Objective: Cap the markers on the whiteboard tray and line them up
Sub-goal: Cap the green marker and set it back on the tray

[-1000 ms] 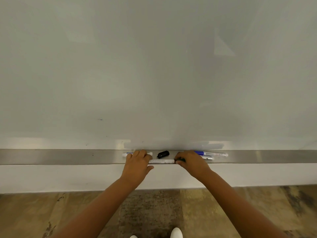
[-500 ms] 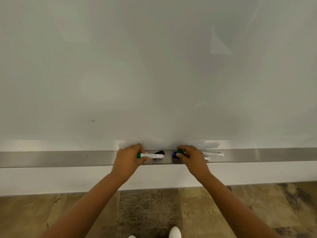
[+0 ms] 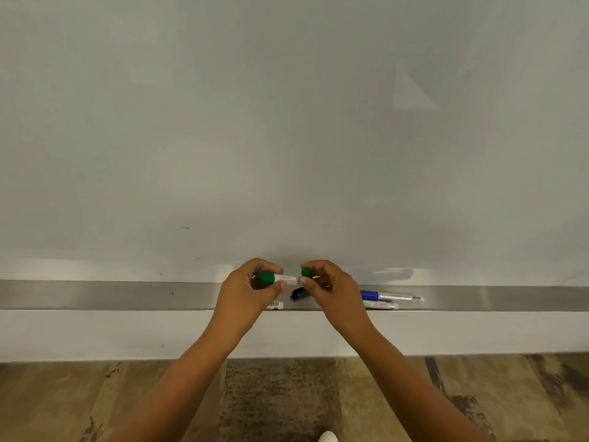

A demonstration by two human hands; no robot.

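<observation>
My left hand (image 3: 247, 293) holds a green marker (image 3: 280, 278) level above the metal whiteboard tray (image 3: 127, 295), its green end toward the left. My right hand (image 3: 331, 287) pinches a green cap (image 3: 306, 272) right at the marker's other end. Under the hands a loose black cap (image 3: 299, 294) lies on the tray. A blue-capped marker (image 3: 391, 296) and another white marker (image 3: 381, 305) lie to the right of my right hand. The end of one more white marker (image 3: 275, 305) shows below my left hand.
The whiteboard (image 3: 287, 122) fills the view above the tray, with a white wall strip (image 3: 95, 333) below it and a wood-patterned floor (image 3: 280, 400) at the bottom. A shoe tip (image 3: 328, 437) shows at the lower edge.
Both hands have lifted off the tray and come together; the green marker and green cap, held apart half a second ago, now meet above the black cap.
</observation>
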